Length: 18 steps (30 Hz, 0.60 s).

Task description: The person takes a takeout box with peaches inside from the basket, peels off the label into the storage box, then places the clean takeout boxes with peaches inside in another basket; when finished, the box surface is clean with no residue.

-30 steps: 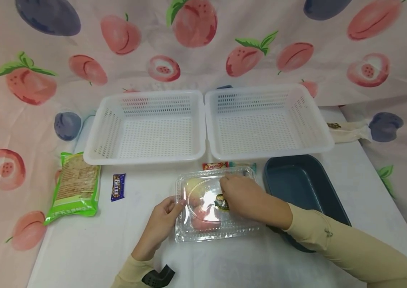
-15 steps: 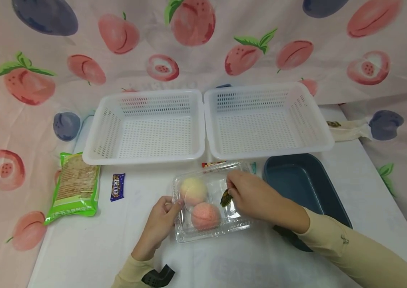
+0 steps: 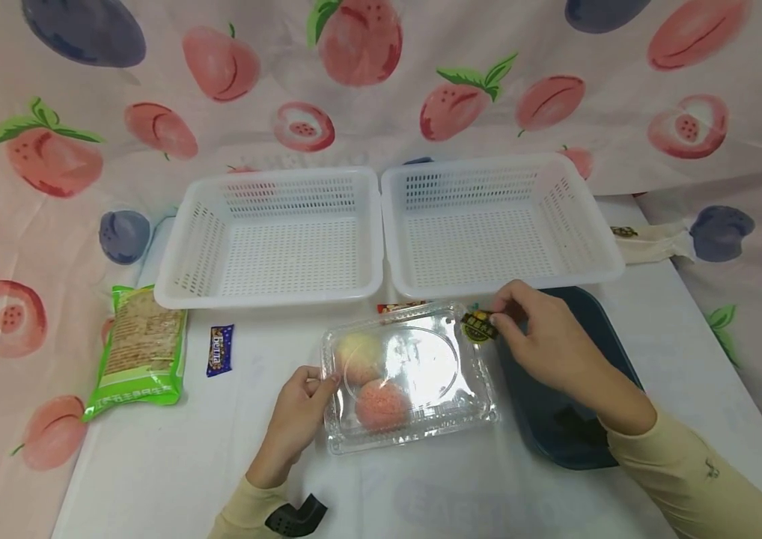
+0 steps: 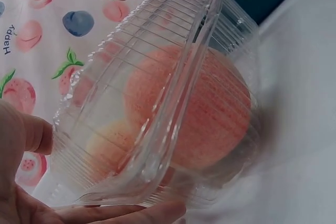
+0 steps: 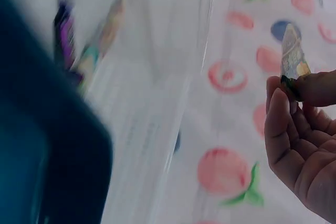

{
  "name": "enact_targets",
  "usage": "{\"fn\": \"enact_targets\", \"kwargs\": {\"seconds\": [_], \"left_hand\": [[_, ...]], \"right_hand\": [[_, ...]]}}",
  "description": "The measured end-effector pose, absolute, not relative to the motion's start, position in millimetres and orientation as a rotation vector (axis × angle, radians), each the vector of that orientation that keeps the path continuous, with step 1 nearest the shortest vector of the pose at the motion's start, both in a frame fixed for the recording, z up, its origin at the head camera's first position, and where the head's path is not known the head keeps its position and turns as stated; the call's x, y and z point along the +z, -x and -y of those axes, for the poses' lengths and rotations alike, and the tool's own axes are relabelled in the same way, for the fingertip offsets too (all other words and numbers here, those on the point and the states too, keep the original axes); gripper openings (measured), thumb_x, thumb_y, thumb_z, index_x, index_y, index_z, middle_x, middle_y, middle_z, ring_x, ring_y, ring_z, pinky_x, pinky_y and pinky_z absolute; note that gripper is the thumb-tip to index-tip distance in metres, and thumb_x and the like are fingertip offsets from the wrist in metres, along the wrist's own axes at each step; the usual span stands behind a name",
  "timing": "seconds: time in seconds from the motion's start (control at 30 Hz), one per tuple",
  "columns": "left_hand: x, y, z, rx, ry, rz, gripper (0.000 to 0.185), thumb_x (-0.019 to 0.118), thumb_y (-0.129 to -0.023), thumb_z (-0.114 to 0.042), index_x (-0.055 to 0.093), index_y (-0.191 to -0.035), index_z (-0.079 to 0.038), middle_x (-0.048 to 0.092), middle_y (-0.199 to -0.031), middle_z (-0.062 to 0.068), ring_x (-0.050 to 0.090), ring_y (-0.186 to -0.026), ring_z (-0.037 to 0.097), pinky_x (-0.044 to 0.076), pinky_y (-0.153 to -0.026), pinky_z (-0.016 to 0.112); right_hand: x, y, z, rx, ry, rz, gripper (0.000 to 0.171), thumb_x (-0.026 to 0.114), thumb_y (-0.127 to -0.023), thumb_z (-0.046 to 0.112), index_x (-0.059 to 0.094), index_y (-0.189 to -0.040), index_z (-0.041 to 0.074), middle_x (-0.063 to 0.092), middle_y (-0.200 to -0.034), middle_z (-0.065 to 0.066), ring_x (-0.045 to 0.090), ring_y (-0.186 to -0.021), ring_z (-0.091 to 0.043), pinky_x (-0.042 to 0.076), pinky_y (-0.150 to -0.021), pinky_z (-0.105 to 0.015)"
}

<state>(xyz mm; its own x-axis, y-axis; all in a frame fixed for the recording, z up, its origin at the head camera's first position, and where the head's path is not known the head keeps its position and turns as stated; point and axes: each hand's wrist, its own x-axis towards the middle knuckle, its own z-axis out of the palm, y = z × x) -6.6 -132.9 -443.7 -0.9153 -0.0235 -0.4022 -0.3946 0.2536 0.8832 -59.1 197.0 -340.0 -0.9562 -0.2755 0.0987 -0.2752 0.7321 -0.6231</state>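
Observation:
A clear plastic clamshell box (image 3: 415, 438) lies on the white table with its lid over two round fruits that look like peaches: a pink one (image 3: 383, 405) and a yellow-and-pink one (image 3: 359, 358). My left hand (image 3: 300, 412) grips the box's left edge, thumb at the rim. In the left wrist view, fingers (image 4: 121, 214) lie along its underside. My right hand (image 3: 549, 340) pinches a black-and-gold sticker (image 3: 478, 326) between thumb and fingertips, above the box's far right corner. The right wrist view shows the sticker (image 5: 294, 56) standing up from the pinch.
Two white perforated baskets (image 3: 269, 299) (image 3: 509, 287) stand side by side at the back. A dark blue tray (image 3: 543, 434) is under the right forearm. A green snack bag (image 3: 138, 352) and a blue-wrapped candy (image 3: 220, 350) lie left. A red wrapper (image 3: 397, 307) shows behind the box.
My right hand has drawn the sticker off the box lid and carried it right and away from me. The lid's right side, lifted half a second ago, has come down. My left hand stays put.

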Motion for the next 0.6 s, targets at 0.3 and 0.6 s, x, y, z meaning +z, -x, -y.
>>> {"fn": "enact_targets", "kwargs": {"seconds": [0.3, 0.6], "left_hand": [[-435.7, 6.9, 145.1, 1.68, 0.448, -2.276, 0.025, 0.06, -0.105, -0.017, 0.055, -0.118, 0.005, 0.061, -0.073, 0.001, 0.04, -0.054, 0.007, 0.034, -0.048, 0.021], [-434.0, 5.2, 155.3, 1.633, 0.487, -2.282, 0.026, 0.058, -0.106, -0.018, 0.055, -0.12, 0.005, 0.064, -0.075, 0.002, 0.045, -0.057, 0.009, 0.037, -0.05, 0.022]], "right_hand": [[-356.2, 66.0, -258.8, -0.866, 0.169, -2.963, 0.011, 0.068, -0.098, 0.003, 0.061, -0.107, 0.001, 0.07, -0.094, -0.017, 0.062, -0.082, -0.026, 0.048, -0.066, -0.028], [-379.9, 66.2, -297.9, -0.781, 0.042, -2.923, 0.01, 0.064, -0.098, 0.002, 0.06, -0.106, -0.003, 0.067, -0.089, -0.02, 0.06, -0.076, -0.027, 0.046, -0.059, -0.031]]}}
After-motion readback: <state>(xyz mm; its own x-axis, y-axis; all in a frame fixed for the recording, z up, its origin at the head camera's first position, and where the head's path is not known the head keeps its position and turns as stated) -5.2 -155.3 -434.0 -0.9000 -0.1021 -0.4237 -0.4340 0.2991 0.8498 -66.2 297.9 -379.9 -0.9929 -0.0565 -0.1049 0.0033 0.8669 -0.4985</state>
